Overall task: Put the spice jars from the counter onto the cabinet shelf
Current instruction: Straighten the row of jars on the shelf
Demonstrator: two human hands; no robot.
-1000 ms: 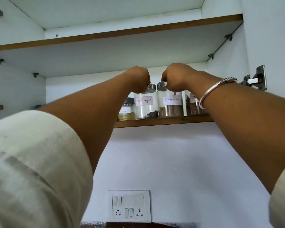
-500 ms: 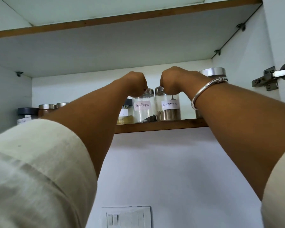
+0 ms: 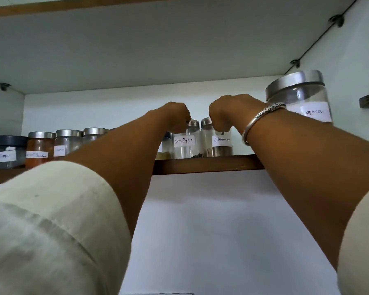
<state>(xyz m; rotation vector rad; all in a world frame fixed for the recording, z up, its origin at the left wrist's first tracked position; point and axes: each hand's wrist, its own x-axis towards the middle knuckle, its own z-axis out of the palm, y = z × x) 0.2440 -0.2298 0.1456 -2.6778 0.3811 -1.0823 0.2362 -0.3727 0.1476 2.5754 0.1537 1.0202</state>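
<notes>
Jars upright on the cabinet shelf, each gripped from above.
The left hand curls round the top of the Black Pepper jar, the right hand round the Cinnamon jar. The two stand side by side near the front edge, long axes vertical, directly below the knuckles. Both arms reach up and forward, wrists bent down. Their bases look seated, so letting go seems next.

Small jars crowd the left of the shelf; the pepper jar and cinnamon jar stand close together mid-shelf, and a big jar blocks the right. Open room lies above the small lids, under the upper board.
</notes>
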